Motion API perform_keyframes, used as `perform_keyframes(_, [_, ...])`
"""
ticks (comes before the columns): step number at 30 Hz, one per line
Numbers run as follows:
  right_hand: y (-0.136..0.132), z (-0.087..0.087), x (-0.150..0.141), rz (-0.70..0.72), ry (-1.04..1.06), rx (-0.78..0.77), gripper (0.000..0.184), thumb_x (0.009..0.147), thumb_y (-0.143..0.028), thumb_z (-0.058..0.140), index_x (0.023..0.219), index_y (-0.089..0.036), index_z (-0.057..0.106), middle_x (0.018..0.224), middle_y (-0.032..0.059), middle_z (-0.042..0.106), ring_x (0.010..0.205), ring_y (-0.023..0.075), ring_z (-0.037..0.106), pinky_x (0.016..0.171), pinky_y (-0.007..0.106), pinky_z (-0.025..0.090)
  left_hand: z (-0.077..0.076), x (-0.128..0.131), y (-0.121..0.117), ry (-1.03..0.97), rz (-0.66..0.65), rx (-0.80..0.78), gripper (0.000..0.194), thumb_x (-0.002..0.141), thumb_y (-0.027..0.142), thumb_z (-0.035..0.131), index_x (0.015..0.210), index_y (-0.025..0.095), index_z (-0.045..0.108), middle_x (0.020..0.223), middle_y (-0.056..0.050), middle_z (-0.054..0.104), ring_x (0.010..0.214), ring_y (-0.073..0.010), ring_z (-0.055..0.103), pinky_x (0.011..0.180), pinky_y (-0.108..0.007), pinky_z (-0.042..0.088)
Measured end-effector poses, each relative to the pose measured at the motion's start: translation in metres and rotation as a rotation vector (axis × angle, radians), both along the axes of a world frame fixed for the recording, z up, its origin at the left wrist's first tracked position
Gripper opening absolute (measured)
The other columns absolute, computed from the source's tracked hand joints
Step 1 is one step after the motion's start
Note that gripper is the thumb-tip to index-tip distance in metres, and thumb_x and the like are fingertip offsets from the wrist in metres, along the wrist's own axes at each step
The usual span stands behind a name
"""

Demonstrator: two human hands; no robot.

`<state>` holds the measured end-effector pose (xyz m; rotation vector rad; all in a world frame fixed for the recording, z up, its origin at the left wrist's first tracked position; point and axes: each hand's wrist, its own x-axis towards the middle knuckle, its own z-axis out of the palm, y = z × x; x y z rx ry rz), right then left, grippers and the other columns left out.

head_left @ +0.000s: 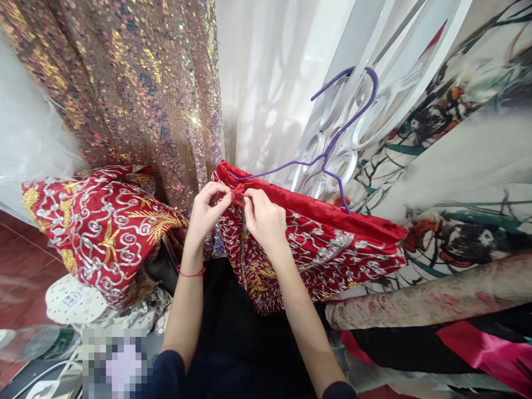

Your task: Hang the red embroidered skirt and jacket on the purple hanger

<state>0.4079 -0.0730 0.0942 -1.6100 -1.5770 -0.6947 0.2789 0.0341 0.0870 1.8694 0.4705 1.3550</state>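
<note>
A red skirt (332, 244) with silver and gold embroidery hangs from a purple wire hanger (326, 155), its plain red waistband uppermost. At the left end of that waistband, a red drawstring (238, 195) is bunched in a knot or loop. My left hand (208, 208) pinches the cord from the left. From the right, my right hand (264, 219) pinches it too, fingertips close to the other hand's. The fingers partly hide the knot, so I cannot tell whether it is being tied or undone.
Another red embroidered garment (108, 233) lies on the left. A gold sequin cloth (158, 88) hangs behind it. White openwork scroll panel (353, 127) stands behind the hanger. Right of it are a printed cloth (465, 233) and a floral roll (436, 299). A clear bottle (41, 343) lies lower left.
</note>
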Motion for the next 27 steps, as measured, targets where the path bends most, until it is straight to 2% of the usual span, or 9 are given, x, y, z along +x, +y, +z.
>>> perform_keyframes(2, [-0.003, 0.002, 0.0, -0.059, 0.042, 0.003, 0.027, 0.106, -0.023, 0.036, 0.103, -0.015, 0.062, 0.09, 0.0048, 0.071, 0.064, 0.0116, 0.064, 0.054, 0.024, 0.039, 0.0, 0.004, 0.006, -0.003, 0.145, 0.143, 0.01, 0.089, 0.028, 0.065, 0.083, 0.019, 0.065, 0.092, -0.004, 0.064, 0.075, -0.0122, 0.054, 0.068, -0.025, 0.044])
perform_keyframes(4, [-0.008, 0.005, 0.001, -0.11, 0.069, 0.014, 0.027, 0.106, -0.023, 0.034, 0.101, -0.016, 0.06, 0.089, 0.0048, 0.068, 0.061, 0.011, 0.06, 0.051, 0.024, 0.036, 0.001, 0.009, 0.012, -0.01, 0.238, 0.21, 0.01, 0.092, 0.028, 0.061, 0.087, 0.02, 0.062, 0.094, -0.004, 0.064, 0.082, -0.0137, 0.058, 0.074, -0.026, 0.047])
perform_keyframes(6, [-0.014, 0.008, 0.001, -0.14, 0.08, 0.019, 0.025, 0.105, -0.022, 0.033, 0.101, -0.016, 0.058, 0.088, 0.0042, 0.067, 0.058, 0.0104, 0.057, 0.049, 0.024, 0.034, 0.0, 0.014, 0.017, -0.027, 0.305, 0.221, 0.01, 0.095, 0.029, 0.058, 0.091, 0.02, 0.06, 0.094, -0.005, 0.064, 0.086, -0.0142, 0.06, 0.077, -0.026, 0.048])
perform_keyframes(12, [-0.032, 0.016, 0.004, -0.202, -0.033, 0.023, 0.024, 0.106, -0.019, 0.036, 0.098, -0.016, 0.058, 0.082, 0.0014, 0.065, 0.053, 0.0078, 0.053, 0.048, 0.025, 0.031, 0.005, 0.022, 0.022, 0.008, 0.479, 0.217, 0.015, 0.101, 0.033, 0.048, 0.098, 0.021, 0.056, 0.087, -0.003, 0.065, 0.078, -0.0144, 0.065, 0.073, -0.026, 0.049])
perform_keyframes(15, [-0.039, 0.015, 0.006, -0.238, -0.109, 0.008, 0.025, 0.106, -0.019, 0.038, 0.098, -0.015, 0.061, 0.08, 0.0012, 0.065, 0.053, 0.0074, 0.052, 0.049, 0.025, 0.032, 0.008, 0.024, 0.025, 0.046, 0.611, 0.268, 0.018, 0.102, 0.034, 0.044, 0.101, 0.021, 0.056, 0.09, -0.004, 0.065, 0.08, -0.017, 0.066, 0.074, -0.029, 0.049])
perform_keyframes(18, [-0.045, 0.012, 0.011, -0.242, -0.195, 0.0, 0.023, 0.105, -0.015, 0.041, 0.099, -0.014, 0.063, 0.079, 0.0009, 0.066, 0.053, 0.0074, 0.051, 0.05, 0.025, 0.033, 0.004, 0.025, 0.035, 0.092, 0.713, 0.338, 0.021, 0.103, 0.034, 0.042, 0.102, 0.02, 0.058, 0.095, -0.007, 0.064, 0.084, -0.0206, 0.065, 0.08, -0.035, 0.05])
perform_keyframes(23, [-0.05, 0.008, 0.022, -0.261, -0.249, -0.026, 0.019, 0.102, -0.011, 0.044, 0.102, -0.014, 0.064, 0.081, 0.0006, 0.067, 0.052, 0.0075, 0.049, 0.049, 0.026, 0.032, -0.008, 0.025, 0.045, 0.154, 0.709, 0.372, 0.022, 0.101, 0.035, 0.043, 0.102, 0.02, 0.059, 0.096, -0.01, 0.062, 0.095, -0.026, 0.063, 0.087, -0.042, 0.051])
perform_keyframes(27, [-0.057, 0.01, 0.018, -0.214, -0.296, -0.056, 0.019, 0.101, -0.009, 0.045, 0.104, -0.013, 0.063, 0.083, 0.0017, 0.067, 0.055, 0.0083, 0.051, 0.052, 0.026, 0.034, -0.011, 0.032, 0.038, 0.097, 0.542, 0.355, 0.013, 0.095, 0.031, 0.052, 0.097, 0.02, 0.058, 0.101, -0.01, 0.061, 0.099, -0.0243, 0.059, 0.089, -0.041, 0.052])
